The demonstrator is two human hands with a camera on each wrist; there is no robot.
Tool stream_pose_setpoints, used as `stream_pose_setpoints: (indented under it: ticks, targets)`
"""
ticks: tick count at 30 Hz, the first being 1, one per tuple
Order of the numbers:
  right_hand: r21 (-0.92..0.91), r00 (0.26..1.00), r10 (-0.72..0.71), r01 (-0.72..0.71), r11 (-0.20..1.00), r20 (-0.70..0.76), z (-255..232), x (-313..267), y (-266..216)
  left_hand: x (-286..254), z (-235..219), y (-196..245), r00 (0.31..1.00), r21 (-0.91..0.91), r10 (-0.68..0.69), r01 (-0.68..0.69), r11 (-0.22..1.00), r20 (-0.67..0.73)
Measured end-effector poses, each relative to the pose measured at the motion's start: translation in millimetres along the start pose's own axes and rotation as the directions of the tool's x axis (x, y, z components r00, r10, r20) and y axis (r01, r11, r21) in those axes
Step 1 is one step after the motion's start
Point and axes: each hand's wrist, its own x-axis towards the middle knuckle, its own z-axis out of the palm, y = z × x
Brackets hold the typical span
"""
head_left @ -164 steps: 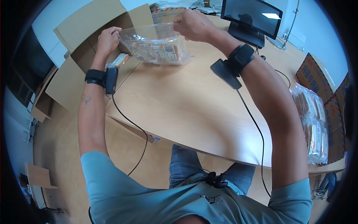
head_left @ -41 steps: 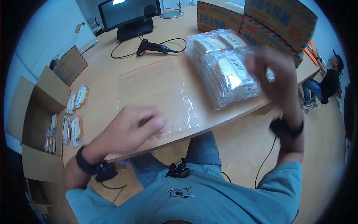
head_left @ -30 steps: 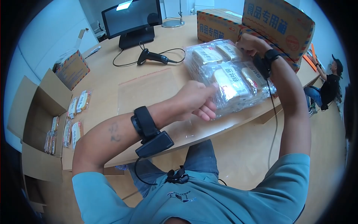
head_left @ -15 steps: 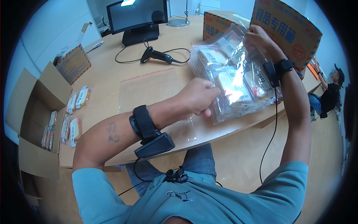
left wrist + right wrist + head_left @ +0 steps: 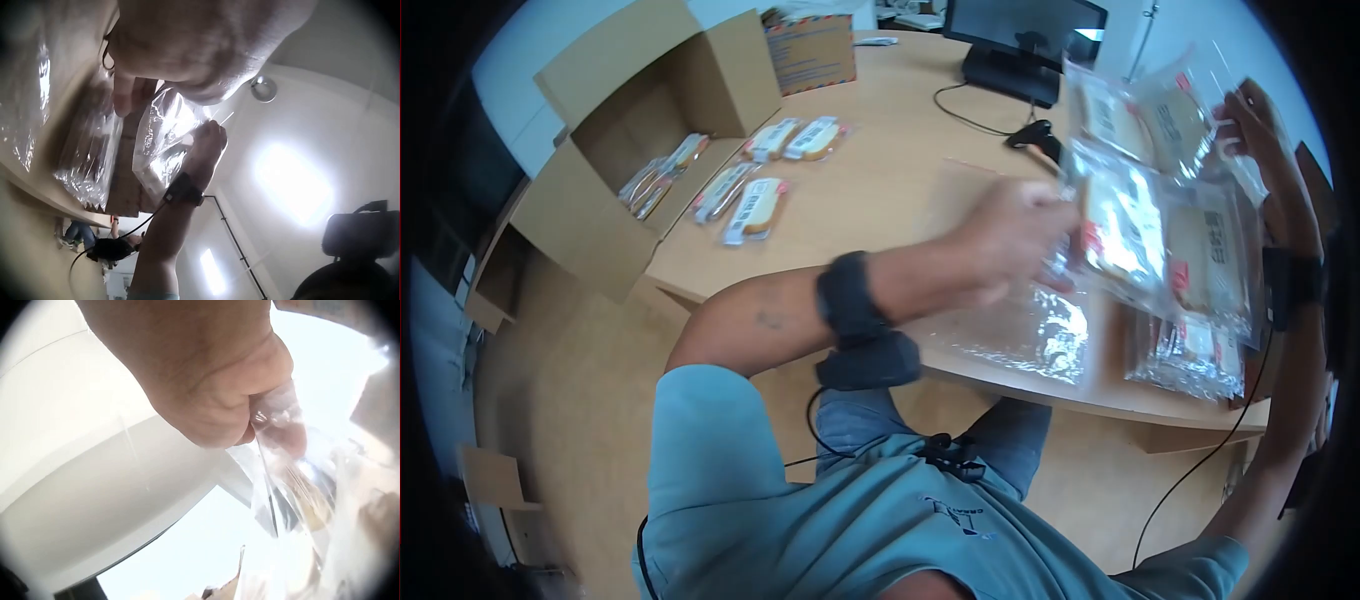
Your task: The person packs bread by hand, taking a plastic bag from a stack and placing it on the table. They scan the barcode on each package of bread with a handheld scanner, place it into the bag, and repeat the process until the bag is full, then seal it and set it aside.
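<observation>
In the head view my left hand (image 5: 1020, 235) grips the left edge of a clear plastic bag holding several packs of sliced bread (image 5: 1122, 225). My right hand (image 5: 1252, 118) holds the far right side of this bag; the right wrist view shows clear film (image 5: 281, 419) pinched between thumb and fingers. The bag hangs raised and tilted between both hands, its labels towards me. Below it lies a stack of similar filled bags (image 5: 1190, 360). On the table under my left forearm lies a flat clear bag (image 5: 1050, 335).
An open carton (image 5: 640, 130) with several bread packs inside stands at the left. Several loose bread packs (image 5: 755, 210) lie beside it. A barcode scanner (image 5: 1035, 138), a monitor (image 5: 1025, 40) and a smaller carton (image 5: 812, 55) are further back. Another person (image 5: 112, 247) sits beyond the table.
The bread-filled bag has come up off the stack and moved left, held by both hands. Earlier, both hands reached to it on the stack. The head view has turned left.
</observation>
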Motion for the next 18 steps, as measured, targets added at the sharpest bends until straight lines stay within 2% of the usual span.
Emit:
stream_pose_setpoints:
  ticks: [2,3,4,5,7,8,9,10,12,14,15,17,18]
  targets:
    - [0.169,0.987,-0.158,0.15,0.974,0.037,44,19,-33,-33,-55,22,0.992,-0.098,0.081,-0.071,0.993,0.1]
    - [0.159,0.973,-0.21,0.193,0.968,0.099,62,34,-53,-51,-81,36,0.999,-0.089,0.053,-0.053,0.995,-0.004]
    - [0.289,0.952,-0.293,0.258,0.922,0.086,96,35,-76,-62,-101,43,0.993,-0.075,0.026,-0.035,0.997,-0.115]
    - [0.218,0.968,-0.216,0.186,0.958,0.125,120,44,-96,-74,-122,52,0.976,-0.032,0.045,-0.053,0.998,-0.213]
    - [0.351,0.903,-0.401,0.328,0.877,0.158,176,42,-155,-97,-168,71,0.922,-0.003,0.062,-0.068,0.998,-0.383]
    - [0.053,0.974,-0.191,0.185,0.981,0.122,201,52,-172,-105,-192,80,0.889,-0.017,0.056,-0.072,0.997,-0.455]
    - [0.246,0.957,-0.142,0.079,0.966,0.251,230,59,-187,-110,-220,88,0.885,-0.02,0.058,-0.076,0.997,-0.462]
    - [0.396,0.961,-0.186,0.093,0.914,0.204,260,68,-192,-114,-249,94,0.862,-0.006,0.077,-0.093,0.996,-0.5]
    - [0.43,0.93,-0.254,0.122,0.895,0.265,315,92,-194,-123,-297,112,0.836,0.005,0.097,-0.112,0.994,-0.541]
    - [0.477,0.876,-0.321,0.122,0.87,0.361,346,96,-219,-128,-333,130,0.775,0.193,0.13,-0.01,0.981,-0.618]
    - [0.502,0.879,-0.33,0.125,0.856,0.343,374,110,-217,-127,-344,134,0.774,0.195,0.136,-0.016,0.981,-0.619]
    - [0.562,0.873,-0.286,0.017,0.827,0.395,404,116,-214,-121,-350,135,0.67,0.25,0.182,0.006,0.968,-0.72]
    - [0.56,0.871,-0.291,0.024,0.828,0.395,423,119,-214,-122,-366,133,0.668,0.249,0.186,-0.001,0.969,-0.721]
